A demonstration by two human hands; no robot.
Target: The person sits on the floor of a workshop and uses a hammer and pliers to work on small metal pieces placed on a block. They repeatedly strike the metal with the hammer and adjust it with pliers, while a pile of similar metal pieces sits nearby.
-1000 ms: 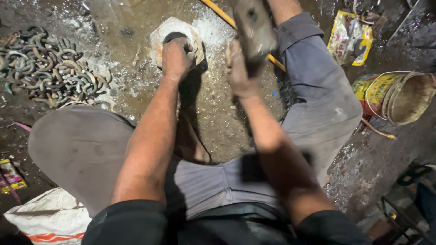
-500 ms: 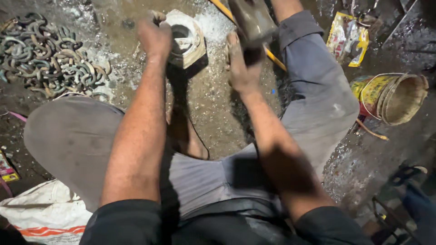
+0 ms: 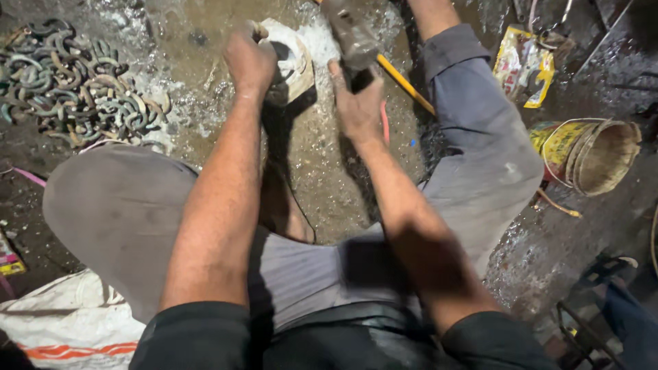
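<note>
I sit on the ground with my legs spread. My left hand (image 3: 251, 63) is closed around something small at the left rim of a pale ring-shaped block (image 3: 296, 55) on the dirty floor; what it pinches is hidden by the fingers. My right hand (image 3: 356, 103) grips the handle of a heavy dark hammer (image 3: 349, 31), whose head is raised just right of the block. Pale dust and chips lie scattered around the block.
A pile of several curved metal pieces (image 3: 68, 89) lies at the far left. A yellow rod (image 3: 404, 83) runs under my right leg. A dented yellow bucket (image 3: 589, 154) and a yellow wrapper (image 3: 522, 67) lie right. A white sack (image 3: 62, 322) sits lower left.
My left hand has shifted from on top of the block to its left rim. The hammer stays raised in my right hand, and the view has drifted slightly.
</note>
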